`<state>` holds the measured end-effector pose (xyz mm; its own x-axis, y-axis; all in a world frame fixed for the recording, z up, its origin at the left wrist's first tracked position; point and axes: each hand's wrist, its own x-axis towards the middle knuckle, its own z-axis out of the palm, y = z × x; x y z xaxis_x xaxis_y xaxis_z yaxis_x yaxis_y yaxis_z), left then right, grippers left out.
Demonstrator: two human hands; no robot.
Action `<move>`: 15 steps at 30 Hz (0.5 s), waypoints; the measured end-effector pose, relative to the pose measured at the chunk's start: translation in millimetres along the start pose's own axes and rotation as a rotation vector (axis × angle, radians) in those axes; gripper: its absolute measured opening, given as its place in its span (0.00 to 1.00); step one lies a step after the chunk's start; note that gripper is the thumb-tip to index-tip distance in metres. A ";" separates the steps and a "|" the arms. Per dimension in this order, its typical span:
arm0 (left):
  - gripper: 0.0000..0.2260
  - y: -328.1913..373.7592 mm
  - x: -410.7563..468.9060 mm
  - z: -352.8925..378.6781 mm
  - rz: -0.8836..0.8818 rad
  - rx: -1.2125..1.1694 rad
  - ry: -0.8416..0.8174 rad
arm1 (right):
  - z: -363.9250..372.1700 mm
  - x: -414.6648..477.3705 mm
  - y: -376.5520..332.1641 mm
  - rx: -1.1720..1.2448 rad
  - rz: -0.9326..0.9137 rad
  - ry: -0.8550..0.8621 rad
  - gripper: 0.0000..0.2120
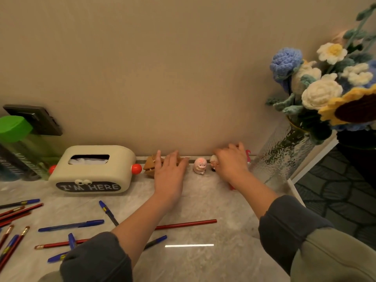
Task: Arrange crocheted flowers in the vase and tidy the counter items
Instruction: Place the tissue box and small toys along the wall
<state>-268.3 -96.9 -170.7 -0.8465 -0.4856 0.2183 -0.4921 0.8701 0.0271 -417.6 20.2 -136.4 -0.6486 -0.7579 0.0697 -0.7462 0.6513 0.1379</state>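
Marble counter (203, 202) carries blue pens (71, 225) and red pencils (185, 224) scattered near and left. Farther in, the left hand (169, 173) lies flat, fingers straight, on a brown figurine (149, 166). The right hand (232, 164) bends its fingers over a small figurine (213, 161); whether it grips is unclear. A pink figurine (200, 165) stands between them. Far right, crocheted flowers (321, 92) fill the glass vase (282, 157).

Brown toy (149, 165) half covered by left hand (169, 176). Red item (247, 155) mostly hidden behind right hand (232, 163); what is held cannot be determined. Sunflower (354, 108) cut off at right edge.
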 end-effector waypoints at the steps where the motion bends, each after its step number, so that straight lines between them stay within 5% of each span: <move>1: 0.22 0.0 -0.2 0.4 0.015 -0.019 0.014 | 0.1 -0.7 0.1 0.004 0.000 -0.004 0.06; 8: 0.24 2.4 0.5 2.2 0.021 -0.084 0.004 | 0.3 -4.3 -1.4 0.012 0.001 -0.031 0.12; 15: 0.29 -0.2 -10.7 -11.1 0.020 -0.227 0.049 | 0.1 -25.3 -8.7 0.179 -0.018 0.139 0.32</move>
<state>-256.9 -90.9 -162.3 -0.8421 -0.4680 0.2681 -0.4122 0.8790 0.2398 -394.7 33.7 -139.4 -0.6169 -0.7595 0.2062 -0.7805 0.6242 -0.0359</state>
